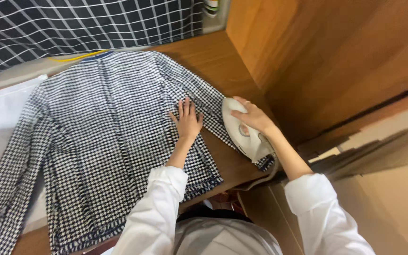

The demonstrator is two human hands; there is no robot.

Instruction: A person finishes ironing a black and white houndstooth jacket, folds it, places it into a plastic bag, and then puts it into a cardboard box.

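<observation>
White clothes iron (242, 130), clasped in right-hand grip (253, 117), lay just right of left hand (186, 122) pressed open-palmed on houndstooth jacket (95, 137).

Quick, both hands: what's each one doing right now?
Left hand: open, flat on the houndstooth jacket.
Right hand: closed around the white iron, on the jacket sleeve.

A wooden tabletop (204, 54) stood against a wooden cabinet wall (336, 56). A dark checked cloth (72, 23) hung behind. Lighting was warm and dim.
</observation>
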